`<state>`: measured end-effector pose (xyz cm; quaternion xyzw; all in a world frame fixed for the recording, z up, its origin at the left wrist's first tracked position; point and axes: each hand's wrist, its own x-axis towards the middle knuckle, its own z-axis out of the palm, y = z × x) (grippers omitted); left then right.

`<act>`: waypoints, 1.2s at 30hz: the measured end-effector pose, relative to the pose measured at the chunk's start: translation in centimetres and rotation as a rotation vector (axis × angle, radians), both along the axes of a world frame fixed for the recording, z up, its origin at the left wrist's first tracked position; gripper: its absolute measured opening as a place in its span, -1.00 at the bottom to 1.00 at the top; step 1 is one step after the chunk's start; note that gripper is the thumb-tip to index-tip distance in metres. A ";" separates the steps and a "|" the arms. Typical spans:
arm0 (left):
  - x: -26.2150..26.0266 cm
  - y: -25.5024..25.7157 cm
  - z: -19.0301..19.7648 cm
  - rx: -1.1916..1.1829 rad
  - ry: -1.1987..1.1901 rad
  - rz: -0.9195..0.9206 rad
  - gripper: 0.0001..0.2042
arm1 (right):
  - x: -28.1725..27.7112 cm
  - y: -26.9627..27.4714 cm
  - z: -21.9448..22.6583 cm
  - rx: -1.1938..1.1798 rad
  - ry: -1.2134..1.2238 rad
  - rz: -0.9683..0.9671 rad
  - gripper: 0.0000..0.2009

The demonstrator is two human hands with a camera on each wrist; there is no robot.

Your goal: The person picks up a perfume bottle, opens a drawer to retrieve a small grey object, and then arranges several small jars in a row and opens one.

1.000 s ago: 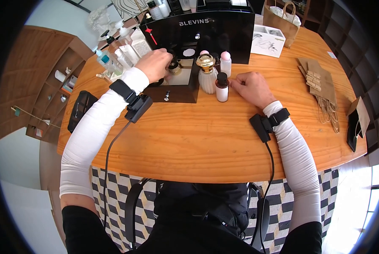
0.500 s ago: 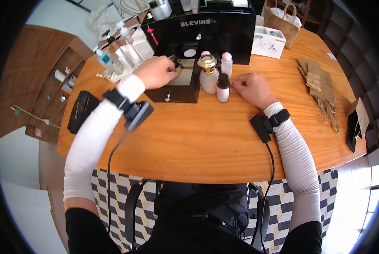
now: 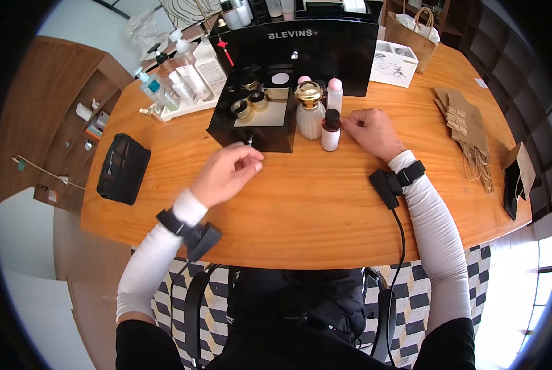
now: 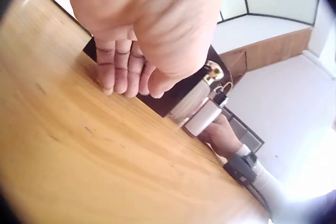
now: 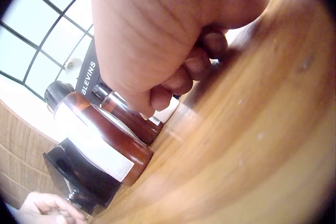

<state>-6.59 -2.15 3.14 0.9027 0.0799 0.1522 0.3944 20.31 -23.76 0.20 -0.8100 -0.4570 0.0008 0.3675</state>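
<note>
My left hand [image 3: 223, 174] is over the table just before the open drawer [image 3: 269, 139] of a black box [image 3: 334, 52]. Its fingers [image 4: 122, 71] are loosely bent around nothing, close to the drawer's knob [image 3: 249, 141]. Inside the drawer stand several small gold-and-black jars [image 3: 242, 110] beside a pale flat panel [image 3: 269, 115]. My right hand [image 3: 374, 132] rests on the tabletop with loosely curled fingers, holding nothing. Next to it stands a brown bottle [image 5: 100, 134] with a black cap and white label. A ribbed glass bottle [image 3: 311, 120] with a gold top is just behind.
Pink-capped bottles [image 3: 334, 92] stand behind the glass one. Pump bottles and tubes fill a white tray [image 3: 180, 112] at the back left. A black case [image 3: 123, 168] lies at left. Brown paper bags [image 3: 464, 120] lie at right, a white box [image 3: 394, 63] behind.
My left hand has come out of the drawer and back toward me, uncovering the jars inside. The right hand stays in place beside the brown bottle.
</note>
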 end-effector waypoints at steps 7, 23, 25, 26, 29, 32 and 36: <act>3.4 2.5 -1.1 0.083 -0.026 0.001 -0.80 | -0.6 0.0 0.6 -0.022 0.031 -0.023 -0.53; 9.8 5.6 -4.4 -0.097 -0.116 0.032 -0.47 | -0.4 -0.1 0.2 -0.065 0.029 -0.029 -0.53; 9.2 3.1 -1.1 -0.200 -0.364 0.146 -0.66 | -0.5 0.0 0.5 -0.025 0.039 -0.026 -0.54; 8.8 1.8 0.5 -0.201 -0.362 0.139 -0.66 | -0.5 -0.1 0.6 -0.025 0.040 -0.032 -0.54; 7.0 -1.1 4.3 -0.256 -0.592 0.081 -0.81 | -0.5 -0.1 0.6 -0.079 0.038 -0.036 -0.55; 6.8 -1.8 3.7 -0.365 -0.520 0.050 -0.84 | -0.6 0.0 0.6 -0.068 0.056 -0.046 -0.55; 7.8 -3.0 0.1 -0.253 -0.451 -0.032 -0.62 | -0.8 0.0 1.1 -0.066 0.046 -0.047 -0.56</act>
